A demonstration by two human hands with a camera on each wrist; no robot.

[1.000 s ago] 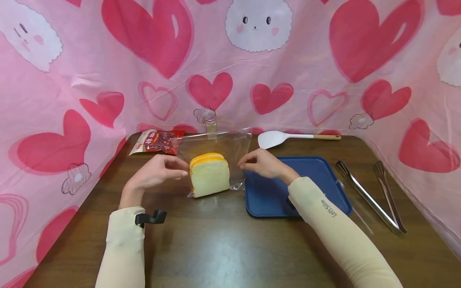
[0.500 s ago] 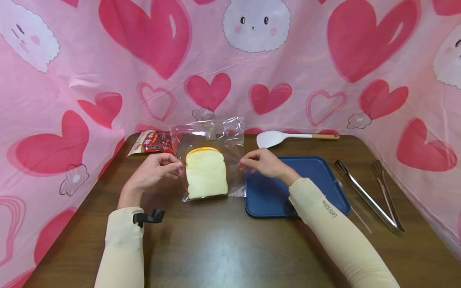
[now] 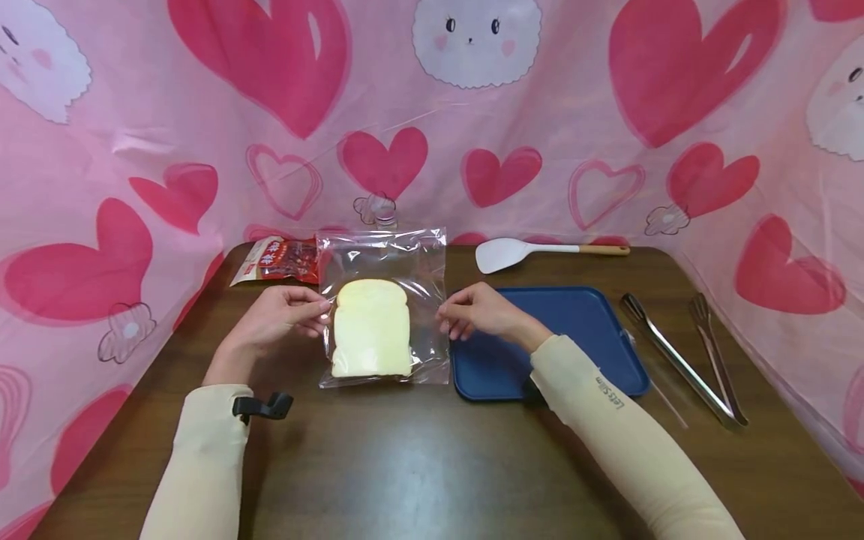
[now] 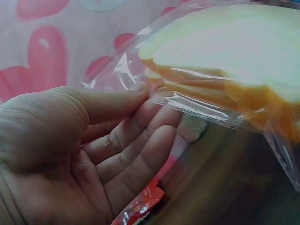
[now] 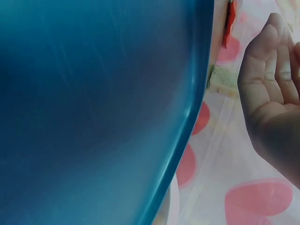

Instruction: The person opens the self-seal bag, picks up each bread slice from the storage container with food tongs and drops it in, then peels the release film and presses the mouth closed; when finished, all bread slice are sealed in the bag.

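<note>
A clear plastic bag (image 3: 428,262) faces me in the middle of the head view, with sandwich bread (image 3: 371,330) inside it. My left hand (image 3: 283,319) pinches the bag's left edge between thumb and fingers. At the opposite edge, my right hand (image 3: 482,311) pinches the plastic beside the blue tray. Up close in the left wrist view, the thumb of my left hand (image 4: 112,136) presses the film, and stacked slices with orange-brown crust show through it. Whether the bag's lower edge touches the table cannot be told.
The blue tray (image 3: 560,307) lies right of the bag. Behind it is a white spatula (image 3: 502,253) with a wooden handle. Metal tongs (image 3: 682,364) lie at the far right. A red packet (image 3: 286,259) and a small bottle (image 3: 385,217) stand at the back, the bottle mostly behind the bag.
The bag with the bread has turned to face me flatly and shifted slightly left. My left hand, beside the bread earlier, now grips the bag's edge. My right hand stays at its side.
</note>
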